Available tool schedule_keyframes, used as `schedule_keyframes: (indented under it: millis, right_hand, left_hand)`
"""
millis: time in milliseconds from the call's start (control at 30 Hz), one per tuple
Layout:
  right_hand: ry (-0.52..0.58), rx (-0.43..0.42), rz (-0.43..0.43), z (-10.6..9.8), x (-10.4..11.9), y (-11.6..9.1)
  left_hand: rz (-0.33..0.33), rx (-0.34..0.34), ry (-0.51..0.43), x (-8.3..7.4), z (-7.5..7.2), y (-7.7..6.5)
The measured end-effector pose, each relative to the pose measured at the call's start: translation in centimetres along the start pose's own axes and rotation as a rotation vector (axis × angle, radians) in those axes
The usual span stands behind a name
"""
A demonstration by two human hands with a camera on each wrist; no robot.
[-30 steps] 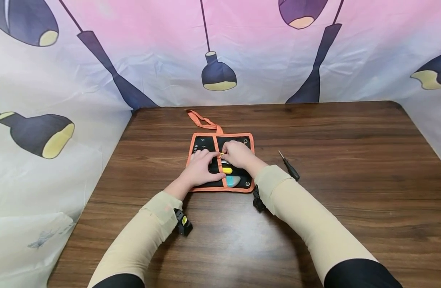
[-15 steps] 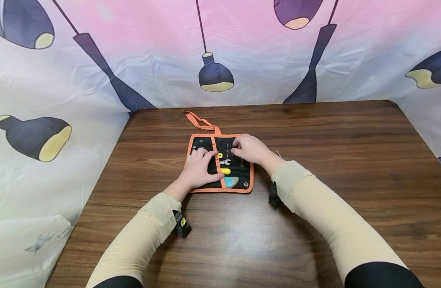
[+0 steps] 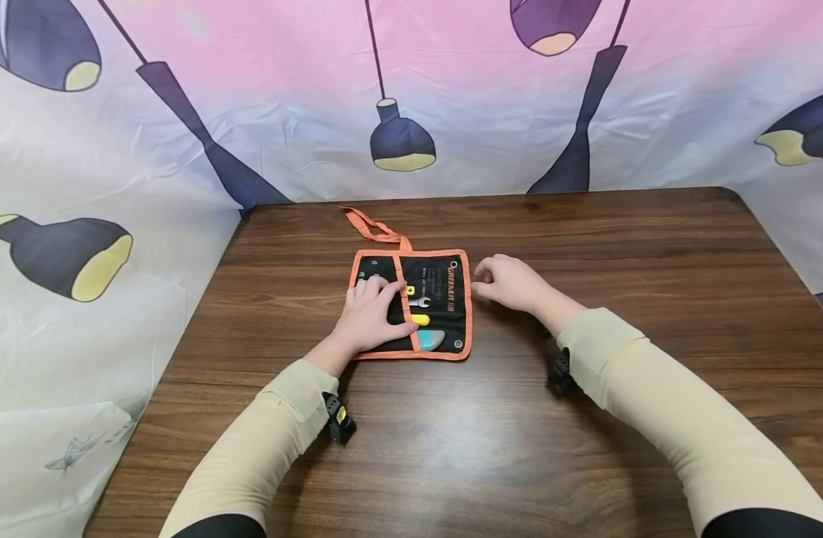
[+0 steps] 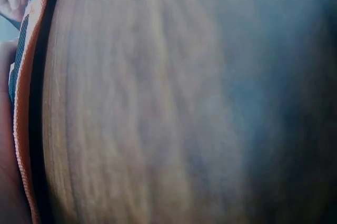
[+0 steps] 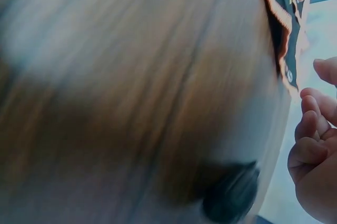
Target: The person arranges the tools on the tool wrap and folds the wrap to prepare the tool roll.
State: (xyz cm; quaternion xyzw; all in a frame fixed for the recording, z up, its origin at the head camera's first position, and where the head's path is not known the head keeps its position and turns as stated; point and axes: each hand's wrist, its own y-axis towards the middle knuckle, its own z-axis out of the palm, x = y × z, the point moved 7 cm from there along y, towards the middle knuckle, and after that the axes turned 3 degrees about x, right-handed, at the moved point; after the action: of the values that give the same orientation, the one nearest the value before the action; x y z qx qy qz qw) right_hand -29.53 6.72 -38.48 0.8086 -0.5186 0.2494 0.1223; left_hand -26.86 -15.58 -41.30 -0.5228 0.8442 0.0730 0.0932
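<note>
Left fingers point(image 3: 393, 289) splay over the pouch point(image 3: 448, 322), empty right fingers point(image 5: 309, 124) bend; right wrist alone shows a dark handle point(image 5: 233, 195).

A lamp-printed, pink-and-white cloth point(image 3: 482, 104) hangs behind and left of a brown wood-grain table point(image 3: 432, 456).

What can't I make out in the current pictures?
- Head view: wrench, other end hidden inside the pouch.
- Head view: the pouch's left side, partly covered by the left hand.
- Head view: pouch's fine print, too small.
- Left wrist view: left hand, cut off by the left edge.
- Right wrist view: dark object, too blurred to identify.
</note>
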Motion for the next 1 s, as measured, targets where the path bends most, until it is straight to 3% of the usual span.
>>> schedule_keyframes:
  millis: [400,733,1000]
  right_hand:
    - [-0.018,-0.01,0.005,-1.7,-3.2,-3.8]
    - [0.012,-0.004,0.032,-1.5,-5.4,-6.9]
    - [0.016,-0.005,-0.013,-0.8,-6.3,-8.5]
  left_hand:
    - [-0.003,0.005,0.013,-0.1,0.0,0.1]
    - [-0.003,0.005,0.023,0.0,0.1,0.1]
    - [-0.005,0.011,0.013,-0.1,0.0,0.0]
